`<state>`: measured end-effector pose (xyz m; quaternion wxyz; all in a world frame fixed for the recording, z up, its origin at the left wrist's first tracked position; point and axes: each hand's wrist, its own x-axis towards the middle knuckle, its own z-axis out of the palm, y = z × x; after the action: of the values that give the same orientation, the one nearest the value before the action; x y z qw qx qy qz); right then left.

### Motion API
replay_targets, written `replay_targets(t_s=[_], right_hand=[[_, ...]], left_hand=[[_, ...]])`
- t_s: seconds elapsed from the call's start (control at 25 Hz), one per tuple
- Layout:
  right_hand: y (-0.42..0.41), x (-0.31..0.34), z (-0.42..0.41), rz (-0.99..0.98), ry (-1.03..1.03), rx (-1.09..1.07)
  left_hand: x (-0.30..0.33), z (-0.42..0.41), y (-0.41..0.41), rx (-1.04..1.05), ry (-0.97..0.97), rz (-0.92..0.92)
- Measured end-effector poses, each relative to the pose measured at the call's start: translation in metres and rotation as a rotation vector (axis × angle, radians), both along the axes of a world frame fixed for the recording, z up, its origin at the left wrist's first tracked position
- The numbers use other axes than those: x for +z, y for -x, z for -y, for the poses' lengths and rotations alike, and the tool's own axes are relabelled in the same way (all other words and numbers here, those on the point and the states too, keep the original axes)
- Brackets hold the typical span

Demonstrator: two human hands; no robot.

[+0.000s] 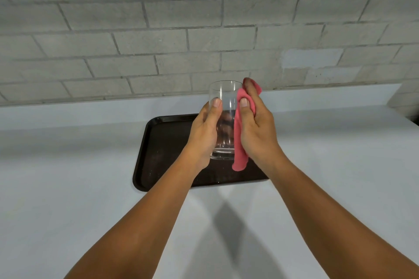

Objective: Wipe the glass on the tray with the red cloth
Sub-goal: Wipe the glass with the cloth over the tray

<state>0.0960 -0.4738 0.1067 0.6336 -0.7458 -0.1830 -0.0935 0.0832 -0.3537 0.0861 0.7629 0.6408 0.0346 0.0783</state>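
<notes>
Above the dark tray (158, 149) on the pale counter (68, 176), I see my left hand (205, 133) wrapped around the clear glass (224, 102), lifting it upright, while my right hand (254, 129) clenches the red cloth (240, 142) against its right side.

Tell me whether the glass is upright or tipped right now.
Upright. The glass has its open rim on top and thick base below, held by the left hand above the tray.
</notes>
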Motion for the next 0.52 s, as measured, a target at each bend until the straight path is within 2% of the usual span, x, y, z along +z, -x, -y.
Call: replay_targets(t_s=[0.16,0.36,0.52], right_hand=[[0.023,-0.011,-0.011,0.156,0.130,0.065],[0.004,-0.004,0.002,0.021,0.031,0.012],[0.013,-0.009,-0.004,0.081,0.085,0.022]], left_hand=[[0.005,-0.005,-0.006,0.042,-0.019,-0.033],[0.000,0.000,0.002,-0.019,0.035,-0.066],[0.001,-0.002,-0.003,-0.020,0.015,-0.048]])
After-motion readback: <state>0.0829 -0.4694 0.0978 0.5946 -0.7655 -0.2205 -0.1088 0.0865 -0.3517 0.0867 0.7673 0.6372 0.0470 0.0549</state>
